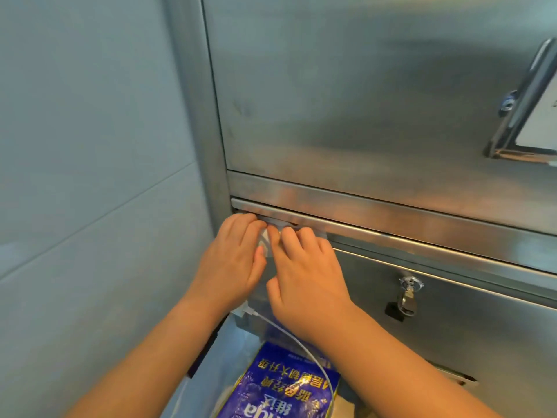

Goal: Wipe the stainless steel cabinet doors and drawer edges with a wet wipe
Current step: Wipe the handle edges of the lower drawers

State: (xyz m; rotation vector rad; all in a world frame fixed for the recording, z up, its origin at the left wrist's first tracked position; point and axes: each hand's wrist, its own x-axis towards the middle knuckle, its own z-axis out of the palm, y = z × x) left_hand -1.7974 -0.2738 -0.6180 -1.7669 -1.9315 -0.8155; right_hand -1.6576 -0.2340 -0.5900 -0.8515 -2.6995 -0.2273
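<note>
Your left grip (229, 260) and right grip (307, 276) press the wet wipe (265, 245) flat-fingered onto the drawer edge (422, 235), which runs toward 4 o'clock, nearer your right grip.

The wipe (265, 240) is almost fully hidden under the two hands; only a small white part shows between the fingers. The fingertips of the left hand (229, 260) and the right hand (307, 276) disappear at the drawer lip (391, 229), so their grip is not clear. The right edge cuts off the holder (512, 116). The bottom edge cuts off the blue pack (280, 387) and both forearms. The cable (313, 357) passes partly behind the right wrist.
</note>
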